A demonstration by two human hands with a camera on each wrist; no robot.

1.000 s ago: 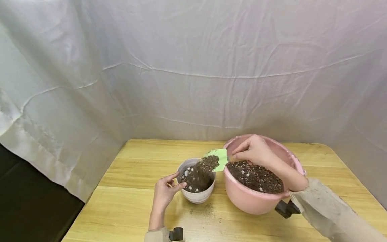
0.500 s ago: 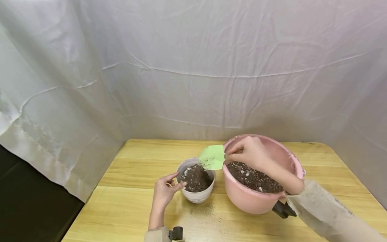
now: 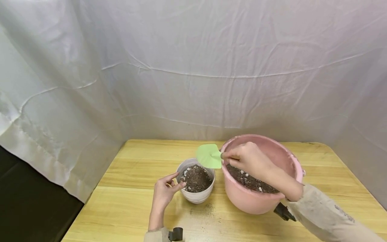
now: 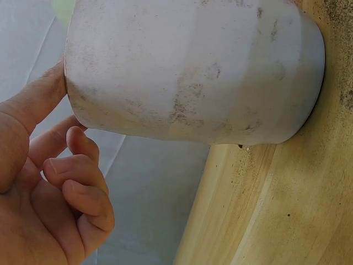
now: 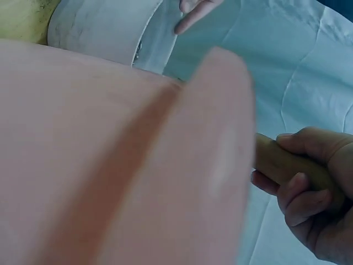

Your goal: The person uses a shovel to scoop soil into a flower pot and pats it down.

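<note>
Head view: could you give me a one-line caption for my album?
A right hand holds a green trowel above a soil-filled white pot steadied by the left hand, beside a pink basin.

Left hand [image 3: 164,192]: forearm extended forward, thumb and index finger spread straight, the other fingers [image 4: 77,182] loosely curled toward the palm. Right hand [image 3: 246,158]: forearm in a beige sleeve reaching inward from the right, wrist raised, fingers [image 5: 300,201] curled in a grip.
</note>
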